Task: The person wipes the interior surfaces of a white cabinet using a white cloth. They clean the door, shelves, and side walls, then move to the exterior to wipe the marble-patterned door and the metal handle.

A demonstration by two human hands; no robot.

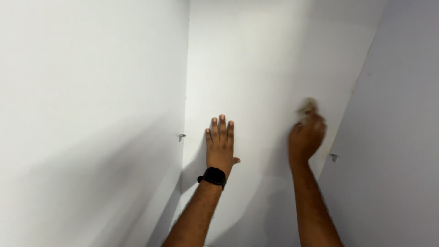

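My left hand (pixel 220 142) lies flat against a white back panel (pixel 256 68), fingers together and pointing up, holding nothing; a black watch (pixel 213 177) sits on its wrist. My right hand (pixel 306 137) is closed around a small greyish wad, seemingly a cloth (pixel 307 106), pressed to the same panel near its right edge. That hand and the wad are blurred.
White side panels (pixel 82 114) stand left and right (pixel 402 137) of the back panel, forming a narrow recess. A small metal peg (pixel 182 136) sticks out of the left panel and another peg (pixel 334 157) out of the right one.
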